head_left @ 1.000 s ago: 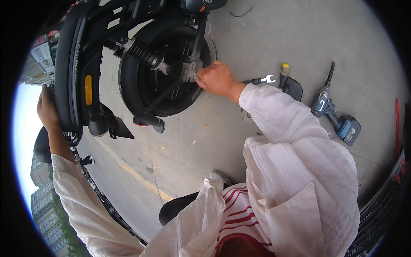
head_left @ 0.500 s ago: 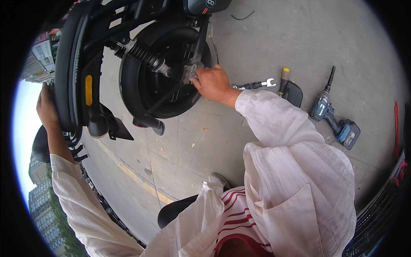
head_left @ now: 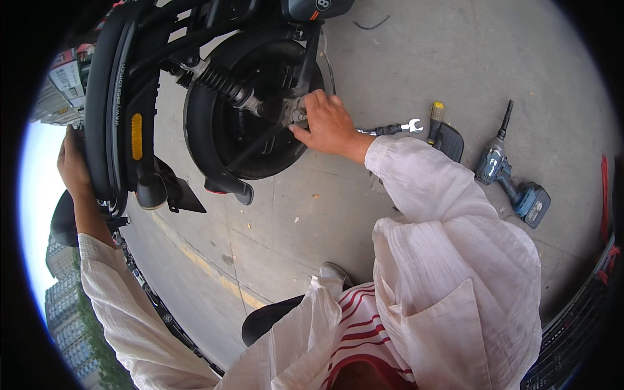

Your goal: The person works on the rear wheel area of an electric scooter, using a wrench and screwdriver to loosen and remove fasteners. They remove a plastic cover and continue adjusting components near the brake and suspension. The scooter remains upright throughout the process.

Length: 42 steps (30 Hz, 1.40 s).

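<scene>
An electric scooter's rear end fills the upper left, with its black seat (head_left: 107,97) on edge at the left. My left hand (head_left: 74,162) holds that seat from its outer side, the fingertips partly hidden. Right of the seat are a coil-spring shock absorber (head_left: 224,86) and the black rear wheel (head_left: 214,153). My right hand (head_left: 328,127) is at the metal axle fittings (head_left: 292,112) at the wheel's hub. Its fingers are curled and the thumb reaches toward the hub. Whatever lies under the fingers is hidden.
On the concrete right of my hand lie an open-ended wrench (head_left: 409,127), a yellow-and-black handled tool (head_left: 435,117), a black pedal-like pad (head_left: 448,143) and a cordless impact driver (head_left: 510,179). A bent black strip (head_left: 372,25) lies farther off. My shoe (head_left: 335,273) is below the wheel.
My right hand has shifted slightly right at the hub, its fingers raised and its thumb more stretched out. The left hand stays on the seat. The whole view has moved a little.
</scene>
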Each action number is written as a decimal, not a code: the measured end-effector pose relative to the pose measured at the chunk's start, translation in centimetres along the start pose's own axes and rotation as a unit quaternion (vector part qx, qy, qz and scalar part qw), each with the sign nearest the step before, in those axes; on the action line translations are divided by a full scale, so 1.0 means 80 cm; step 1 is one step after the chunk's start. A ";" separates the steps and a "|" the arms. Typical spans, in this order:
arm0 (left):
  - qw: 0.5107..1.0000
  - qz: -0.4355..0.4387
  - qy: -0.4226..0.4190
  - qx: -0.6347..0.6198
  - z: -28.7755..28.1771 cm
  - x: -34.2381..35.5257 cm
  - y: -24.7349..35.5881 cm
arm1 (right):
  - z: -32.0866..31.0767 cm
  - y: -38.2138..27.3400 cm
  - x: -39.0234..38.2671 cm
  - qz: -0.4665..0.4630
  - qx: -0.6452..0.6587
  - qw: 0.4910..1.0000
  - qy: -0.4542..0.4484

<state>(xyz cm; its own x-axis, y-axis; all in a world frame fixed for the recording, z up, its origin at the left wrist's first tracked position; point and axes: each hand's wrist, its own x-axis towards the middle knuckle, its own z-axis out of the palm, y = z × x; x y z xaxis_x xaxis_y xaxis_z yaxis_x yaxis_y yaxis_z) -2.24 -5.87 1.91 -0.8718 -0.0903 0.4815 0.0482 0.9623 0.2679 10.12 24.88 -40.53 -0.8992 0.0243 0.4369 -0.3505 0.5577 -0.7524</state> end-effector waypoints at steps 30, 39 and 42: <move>1.000 -0.024 0.012 0.015 0.010 -0.020 0.032 | 0.001 0.004 0.003 -0.073 -0.041 0.996 0.009; 1.000 -0.014 0.017 0.000 0.022 -0.025 0.035 | -0.012 0.010 0.012 -0.030 -0.055 0.991 -0.116; 0.999 -0.026 0.012 0.015 0.001 -0.023 0.041 | -0.010 -0.002 0.012 -0.062 -0.037 0.996 -0.061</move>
<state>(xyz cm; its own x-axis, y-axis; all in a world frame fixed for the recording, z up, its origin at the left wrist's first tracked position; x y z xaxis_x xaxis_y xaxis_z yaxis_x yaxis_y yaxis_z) -0.47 -2.53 1.84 -0.8603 -0.1464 0.4883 -0.0121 0.9635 0.2675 9.56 25.49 -39.59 -0.8771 -0.1473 0.4572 -0.4445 0.6097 -0.6563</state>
